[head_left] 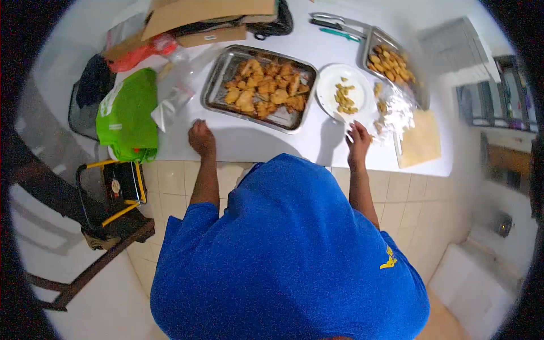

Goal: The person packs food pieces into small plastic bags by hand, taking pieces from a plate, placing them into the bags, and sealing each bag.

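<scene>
My left hand rests closed on the white table, just below the left corner of a metal tray of browned fried pieces. No object shows in its fingers. At the lower edge of a white plate, my right hand has its fingers drawn together on what looks like a thin white utensil, whose kind is too blurred to tell. Several small yellowish-brown pieces lie on that plate. Right of my right hand is crumpled foil with a few brown bits beside it.
A second metal tray with golden pieces stands back right, near knives. A pale cutting board lies at the right table edge. Leftward are a green bag, clear plastic bags and a cardboard box.
</scene>
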### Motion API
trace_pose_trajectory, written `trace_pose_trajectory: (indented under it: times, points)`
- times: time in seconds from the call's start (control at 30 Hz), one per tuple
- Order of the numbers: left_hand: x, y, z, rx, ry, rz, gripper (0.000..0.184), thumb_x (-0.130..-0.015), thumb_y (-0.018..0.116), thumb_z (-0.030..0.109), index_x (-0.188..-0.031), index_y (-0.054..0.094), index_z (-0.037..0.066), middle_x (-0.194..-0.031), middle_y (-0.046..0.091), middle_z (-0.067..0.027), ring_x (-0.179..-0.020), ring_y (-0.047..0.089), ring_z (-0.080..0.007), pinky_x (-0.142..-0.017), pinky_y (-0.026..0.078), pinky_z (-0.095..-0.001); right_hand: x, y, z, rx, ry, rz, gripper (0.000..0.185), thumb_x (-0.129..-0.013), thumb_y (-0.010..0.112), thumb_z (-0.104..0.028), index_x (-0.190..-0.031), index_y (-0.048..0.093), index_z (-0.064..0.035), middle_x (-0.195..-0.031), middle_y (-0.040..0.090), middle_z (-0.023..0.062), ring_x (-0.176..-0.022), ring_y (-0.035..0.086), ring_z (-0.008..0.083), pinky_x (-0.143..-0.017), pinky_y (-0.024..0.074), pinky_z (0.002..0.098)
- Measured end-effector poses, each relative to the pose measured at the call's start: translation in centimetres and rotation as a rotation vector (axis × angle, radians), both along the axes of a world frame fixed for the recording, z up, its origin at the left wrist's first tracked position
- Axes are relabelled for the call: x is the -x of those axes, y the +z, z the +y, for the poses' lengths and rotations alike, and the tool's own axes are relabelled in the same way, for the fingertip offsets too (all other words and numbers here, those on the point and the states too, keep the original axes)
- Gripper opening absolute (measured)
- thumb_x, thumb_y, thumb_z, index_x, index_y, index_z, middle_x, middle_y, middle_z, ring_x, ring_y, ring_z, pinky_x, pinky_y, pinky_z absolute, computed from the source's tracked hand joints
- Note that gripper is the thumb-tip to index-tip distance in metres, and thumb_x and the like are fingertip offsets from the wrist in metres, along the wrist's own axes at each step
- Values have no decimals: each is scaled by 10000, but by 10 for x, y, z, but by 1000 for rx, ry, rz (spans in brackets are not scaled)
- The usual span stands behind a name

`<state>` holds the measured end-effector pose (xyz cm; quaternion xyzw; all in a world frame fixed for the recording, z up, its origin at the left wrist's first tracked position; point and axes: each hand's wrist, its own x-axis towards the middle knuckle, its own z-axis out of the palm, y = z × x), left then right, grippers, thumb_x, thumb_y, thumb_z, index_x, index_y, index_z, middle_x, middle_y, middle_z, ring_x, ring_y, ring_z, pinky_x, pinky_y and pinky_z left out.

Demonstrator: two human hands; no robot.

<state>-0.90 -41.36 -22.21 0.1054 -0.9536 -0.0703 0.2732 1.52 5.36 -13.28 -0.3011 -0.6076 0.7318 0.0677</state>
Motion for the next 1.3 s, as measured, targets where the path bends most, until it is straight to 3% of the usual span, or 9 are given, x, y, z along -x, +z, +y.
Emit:
trace_pose_trajectory:
  times: [0.07,0.17,0.27,0.4,0.57,0.7,0.83,1.07,1.3]
  points:
    - [3,-10,-9,-187,150,-137,148,-846,525,172,-895,616,66,-962,607,-123,-840,575,-352,-705,475,-458,2,2,-10,3,70,2,264,-860,604,-232,-1075,585,-80,-973,605,29,-791,558,122,-709,465,264]
    - [-2,14,-6,-91,73,82,153,-841,549,145,-943,544,30,-884,599,-144,-743,589,-336,-654,492,-436,5,12,-22,-32,202,39,247,-872,591,-244,-1035,601,-59,-931,616,16,-771,559,106,-697,459,248]
    - [-11,94,38,-603,141,96,195,-830,563,74,-970,443,11,-833,582,-148,-732,594,-265,-638,504,-365,6,32,-26,-61,367,17,234,-888,564,-214,-1075,581,-76,-1010,608,19,-849,557,106,-766,455,258]
    - [-25,151,103,-1450,-136,168,353,-801,617,26,-1057,375,43,-991,535,-120,-836,575,-180,-714,505,-301,11,46,-17,-15,586,142,233,-884,569,-187,-1082,573,-63,-942,597,16,-813,542,96,-752,447,240]
    - [-41,200,222,-1795,-58,103,301,-853,603,96,-1098,435,49,-960,581,-100,-852,594,-175,-749,527,-314,23,84,5,-95,940,325,247,-843,615,-112,-1077,569,-48,-883,583,3,-783,530,79,-740,442,221]
    - [-54,209,309,-1781,-108,60,162,-893,550,129,-1009,481,39,-965,614,-111,-823,622,-189,-730,535,-300,22,129,23,-265,1078,422,249,-804,664,-112,-1022,581,-26,-868,602,21,-780,557,80,-701,469,225]
    - [-67,211,369,-1874,-181,38,127,-870,578,84,-880,459,42,-944,621,-122,-803,614,-161,-682,531,-278,20,132,45,-316,1154,443,284,-731,736,-252,-909,641,-52,-843,667,106,-735,657,224,-656,522,308]
    - [-94,207,421,-1777,-121,48,254,-777,663,-9,-835,427,67,-870,610,-106,-775,591,-130,-698,486,-250,-3,129,100,-335,1232,363,296,-699,770,-171,-893,607,-17,-849,643,58,-742,634,148,-637,513,266]
    - [-95,214,459,-1769,-25,-255,156,-830,641,102,-926,549,22,-861,617,-66,-782,596,-134,-686,503,-255,-19,111,141,-231,1209,283,491,-682,776,-193,-1097,573,-26,-984,638,100,-810,626,173,-742,510,300]
